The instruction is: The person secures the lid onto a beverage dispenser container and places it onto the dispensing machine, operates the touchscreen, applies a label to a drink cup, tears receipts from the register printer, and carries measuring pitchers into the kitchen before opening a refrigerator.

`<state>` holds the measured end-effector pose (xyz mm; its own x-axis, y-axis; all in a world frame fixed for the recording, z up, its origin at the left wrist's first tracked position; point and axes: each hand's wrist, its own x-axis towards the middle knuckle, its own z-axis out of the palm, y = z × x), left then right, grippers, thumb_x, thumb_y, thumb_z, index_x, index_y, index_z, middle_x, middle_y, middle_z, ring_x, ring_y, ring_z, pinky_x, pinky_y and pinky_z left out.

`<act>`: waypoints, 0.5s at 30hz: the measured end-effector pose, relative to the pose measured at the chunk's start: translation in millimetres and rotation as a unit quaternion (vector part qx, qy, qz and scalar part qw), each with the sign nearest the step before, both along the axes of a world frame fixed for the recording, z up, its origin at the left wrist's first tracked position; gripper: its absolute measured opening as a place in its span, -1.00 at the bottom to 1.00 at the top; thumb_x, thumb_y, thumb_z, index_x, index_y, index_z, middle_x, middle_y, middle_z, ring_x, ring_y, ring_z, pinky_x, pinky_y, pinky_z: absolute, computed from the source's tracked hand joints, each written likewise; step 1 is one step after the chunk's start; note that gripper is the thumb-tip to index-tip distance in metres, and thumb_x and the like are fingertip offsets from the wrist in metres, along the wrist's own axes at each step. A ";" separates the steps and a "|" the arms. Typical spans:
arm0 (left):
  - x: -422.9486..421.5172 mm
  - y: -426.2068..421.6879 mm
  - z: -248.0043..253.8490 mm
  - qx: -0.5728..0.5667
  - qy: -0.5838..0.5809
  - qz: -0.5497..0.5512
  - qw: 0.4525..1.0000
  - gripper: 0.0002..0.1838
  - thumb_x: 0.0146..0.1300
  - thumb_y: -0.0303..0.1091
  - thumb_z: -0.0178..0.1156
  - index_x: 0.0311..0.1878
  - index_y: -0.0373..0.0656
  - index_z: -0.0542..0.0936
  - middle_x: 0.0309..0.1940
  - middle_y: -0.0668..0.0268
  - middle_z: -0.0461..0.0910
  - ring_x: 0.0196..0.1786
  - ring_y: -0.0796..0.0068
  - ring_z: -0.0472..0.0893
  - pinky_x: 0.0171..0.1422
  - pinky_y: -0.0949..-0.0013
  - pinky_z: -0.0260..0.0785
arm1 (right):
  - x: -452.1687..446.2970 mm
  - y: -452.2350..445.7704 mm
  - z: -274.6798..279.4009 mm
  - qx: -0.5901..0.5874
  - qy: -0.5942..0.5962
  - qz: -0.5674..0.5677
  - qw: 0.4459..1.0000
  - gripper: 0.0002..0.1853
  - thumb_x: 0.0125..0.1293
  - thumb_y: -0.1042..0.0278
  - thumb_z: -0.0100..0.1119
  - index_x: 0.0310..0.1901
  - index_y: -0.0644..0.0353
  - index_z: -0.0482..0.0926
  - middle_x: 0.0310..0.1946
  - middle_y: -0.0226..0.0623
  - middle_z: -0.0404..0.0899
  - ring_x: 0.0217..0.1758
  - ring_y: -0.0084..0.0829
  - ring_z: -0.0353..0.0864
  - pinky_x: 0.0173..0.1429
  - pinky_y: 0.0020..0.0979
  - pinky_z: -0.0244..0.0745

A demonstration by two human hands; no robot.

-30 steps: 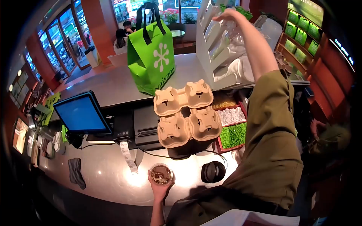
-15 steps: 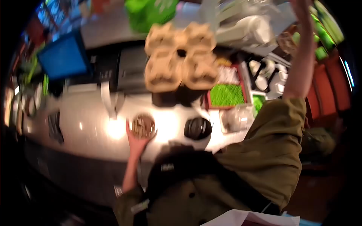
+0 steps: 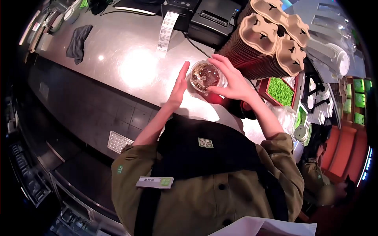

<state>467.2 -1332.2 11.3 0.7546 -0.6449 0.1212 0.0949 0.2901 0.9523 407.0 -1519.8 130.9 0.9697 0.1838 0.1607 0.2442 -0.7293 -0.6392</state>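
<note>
A clear plastic cup [image 3: 200, 87] with a dark brown drink stands on the steel counter in front of me. What looks like a clear lid [image 3: 204, 74] covers its top, with a small round mark near the middle. My right hand [image 3: 232, 80] curves over the right side, thumb at the near edge and fingers at the far edge of the lid. To the left of the cup, my left hand [image 3: 179, 86] is held upright with straight fingers, close to the cup's side. Whether its palm touches the cup, I cannot tell.
A tall stack of cardboard cup carriers [image 3: 258, 33] rises beyond my right hand. Behind are a black receipt printer [image 3: 212, 19] and a hanging receipt [image 3: 167, 31]. A grey cloth [image 3: 79, 43] lies on the left; a green-filled box [image 3: 280, 91] sits to the right.
My right hand has come down from the far right to the cup's top. My left hand has loosened from around the cup and straightened. The view has turned and sharpened.
</note>
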 end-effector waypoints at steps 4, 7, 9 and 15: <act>-13.4 -23.5 15.8 -0.086 0.156 0.018 0.984 -0.29 0.33 0.11 -0.60 0.31 -0.29 -0.01 0.29 0.09 0.07 0.33 0.31 0.08 0.39 0.34 -0.13 | 13.3 7.2 0.2 -0.080 -0.019 0.050 0.995 -0.20 -0.15 0.08 0.31 0.17 0.14 0.23 0.13 -0.09 0.21 0.11 -0.09 0.33 0.10 -0.26 0.32; -15.9 -30.4 24.1 -0.105 0.201 0.047 0.973 -0.30 0.34 0.12 -0.58 0.27 -0.31 0.09 0.21 0.14 0.19 0.26 0.37 0.21 0.33 0.37 0.00 | 17.7 8.4 -3.6 -0.106 -0.035 0.074 0.991 -0.15 -0.16 0.00 0.34 0.18 0.18 0.22 0.13 -0.07 0.21 0.13 -0.07 0.31 0.11 -0.24 0.32; -18.2 -32.5 35.5 -0.111 0.220 0.058 0.967 -0.31 0.35 0.10 -0.56 0.25 -0.31 0.13 0.18 0.17 0.23 0.22 0.40 0.25 0.31 0.38 0.05 | 15.6 12.1 -2.0 -0.117 -0.039 0.085 0.989 -0.12 -0.19 -0.04 0.35 0.18 0.18 0.22 0.13 -0.06 0.20 0.14 -0.06 0.30 0.10 -0.22 0.32; -17.4 -41.0 40.5 -0.100 0.270 0.112 0.951 -0.46 0.40 -0.05 -0.41 0.12 -0.31 0.32 0.00 0.20 0.40 0.04 0.46 0.41 0.15 0.44 0.23 | 14.2 11.3 -11.0 -0.105 -0.047 0.067 0.991 -0.12 -0.28 0.09 0.38 0.17 0.13 0.23 0.10 -0.06 0.20 0.11 -0.04 0.28 0.08 -0.19 0.34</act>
<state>449.8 -1373.2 51.8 0.8571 -0.4659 -0.2197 0.4696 0.5315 0.7050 421.3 -1508.5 119.9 0.9167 0.3491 0.1944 0.3996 -0.8009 -0.4460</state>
